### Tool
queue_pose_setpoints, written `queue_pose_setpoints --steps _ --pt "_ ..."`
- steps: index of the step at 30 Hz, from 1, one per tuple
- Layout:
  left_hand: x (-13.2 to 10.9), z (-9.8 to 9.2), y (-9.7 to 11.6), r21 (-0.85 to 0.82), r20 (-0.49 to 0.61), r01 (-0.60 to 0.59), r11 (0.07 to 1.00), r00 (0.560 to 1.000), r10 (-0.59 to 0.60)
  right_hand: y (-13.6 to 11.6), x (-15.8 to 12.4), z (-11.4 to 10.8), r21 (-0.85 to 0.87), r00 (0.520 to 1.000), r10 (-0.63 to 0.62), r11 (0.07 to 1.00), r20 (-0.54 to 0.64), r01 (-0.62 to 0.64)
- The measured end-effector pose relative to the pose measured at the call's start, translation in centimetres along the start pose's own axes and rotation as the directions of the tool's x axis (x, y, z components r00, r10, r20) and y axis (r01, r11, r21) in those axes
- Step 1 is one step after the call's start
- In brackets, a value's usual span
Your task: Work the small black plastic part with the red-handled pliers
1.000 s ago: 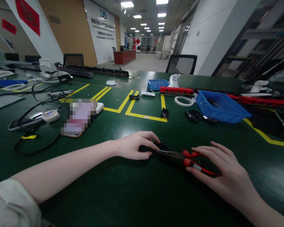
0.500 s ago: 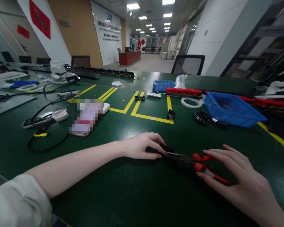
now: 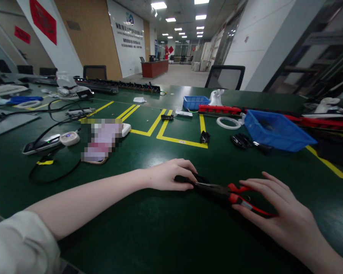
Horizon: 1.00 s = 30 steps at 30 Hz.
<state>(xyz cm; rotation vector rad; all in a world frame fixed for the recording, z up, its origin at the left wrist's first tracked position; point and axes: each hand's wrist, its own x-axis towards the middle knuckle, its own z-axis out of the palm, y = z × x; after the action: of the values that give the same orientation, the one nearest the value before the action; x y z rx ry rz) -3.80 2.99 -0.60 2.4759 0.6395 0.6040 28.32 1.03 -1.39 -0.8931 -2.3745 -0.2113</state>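
Red-handled needle-nose pliers (image 3: 236,195) lie in my right hand (image 3: 286,213), thumb on one handle and fingers on the other. Their long dark jaws point left and reach the fingertips of my left hand (image 3: 174,175). That hand is closed around a small black part (image 3: 200,178), pressed near the green tabletop. My fingers and the pliers' tip cover much of it, so its exact kind is unclear.
A blue bin (image 3: 277,131) stands at the right, with black parts (image 3: 241,140) before it. White tape roll (image 3: 228,122) and a small black piece (image 3: 205,137) lie nearby. At the left are a phone (image 3: 103,142), a black cable (image 3: 60,179) and a white case (image 3: 69,138).
The whole view has shifted slightly. My right hand and the pliers have come a little closer to my left hand, which keeps its grip on the black part.
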Motion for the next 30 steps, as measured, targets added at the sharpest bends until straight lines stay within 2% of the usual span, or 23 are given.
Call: queue_pose_setpoints --steps 8,20,25,30 --pt "0.1 -0.1 0.2 -0.024 -0.001 0.012 1.000 1.000 -0.013 -0.2 0.3 -0.2 0.008 1.000 -0.028 1.000 0.005 0.028" --pt "0.1 0.1 0.4 -0.128 -0.041 0.154 0.980 0.986 -0.161 0.5 0.2 -0.4 -0.012 0.999 -0.031 0.999 0.031 0.032" --pt "0.0 0.2 0.3 -0.212 -0.034 0.145 0.967 0.987 -0.155 0.8 -0.2 0.0 -0.028 1.000 -0.017 0.999 0.017 0.017" --pt "0.0 0.1 0.3 -0.180 -0.031 0.141 0.973 0.988 -0.149 1.0 -0.5 0.3 -0.012 1.000 0.000 1.000 0.021 0.000"
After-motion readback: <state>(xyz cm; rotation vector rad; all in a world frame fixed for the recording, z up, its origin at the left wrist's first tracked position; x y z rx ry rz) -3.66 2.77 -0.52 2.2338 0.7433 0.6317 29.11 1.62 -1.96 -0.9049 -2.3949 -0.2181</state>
